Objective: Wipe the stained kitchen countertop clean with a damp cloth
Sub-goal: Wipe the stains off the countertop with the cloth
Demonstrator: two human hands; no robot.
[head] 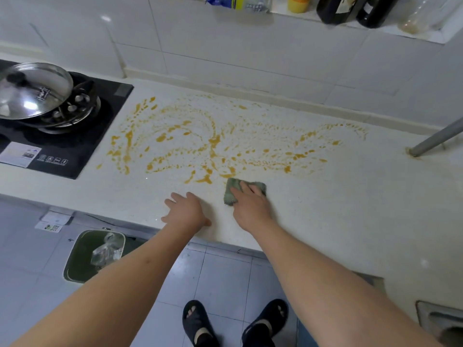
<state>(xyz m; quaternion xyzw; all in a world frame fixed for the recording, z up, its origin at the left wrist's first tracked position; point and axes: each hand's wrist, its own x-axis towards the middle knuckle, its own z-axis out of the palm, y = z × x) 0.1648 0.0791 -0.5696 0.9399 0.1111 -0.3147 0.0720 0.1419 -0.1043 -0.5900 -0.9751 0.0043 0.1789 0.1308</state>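
Note:
A white speckled countertop (325, 201) carries a wide orange-yellow stain (213, 141) smeared in arcs from beside the stove to the right. A folded green cloth (234, 187) lies flat on the counter at the stain's near edge. My right hand (250, 209) presses down on the cloth with straight fingers laid over it. My left hand (186, 211) rests flat on the bare counter just left of the cloth, fingers spread, near the front edge.
A black cooktop (75, 136) with a lidded steel pan (35, 91) sits at the left. A grey metal leg (436, 139) stands on the counter at the right. Bottles (335, 8) line a ledge above. A green bin (95, 256) stands on the floor below.

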